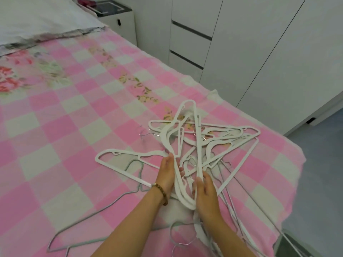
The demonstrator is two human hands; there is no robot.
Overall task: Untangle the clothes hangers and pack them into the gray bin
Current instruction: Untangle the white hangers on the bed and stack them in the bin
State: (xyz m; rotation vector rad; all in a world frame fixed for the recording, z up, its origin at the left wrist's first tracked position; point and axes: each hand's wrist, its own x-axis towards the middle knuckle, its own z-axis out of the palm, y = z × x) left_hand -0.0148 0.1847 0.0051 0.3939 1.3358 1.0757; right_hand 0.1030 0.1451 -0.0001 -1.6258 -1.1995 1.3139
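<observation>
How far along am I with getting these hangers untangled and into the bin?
Early on. Done: nothing visibly; only a corner of the gray bin shows, contents hidden. In hand: left hand and right hand both hold the tangled white hangers. Left: separating that pile, then packing it with the wire hangers lying on the bed.

The gray bin (286,244) is showing only a corner at the bottom edge. The left hand's (167,175) fingertips are hiding behind the white hangers (187,138); thin wire hangers (241,210) are running out of view below.
</observation>
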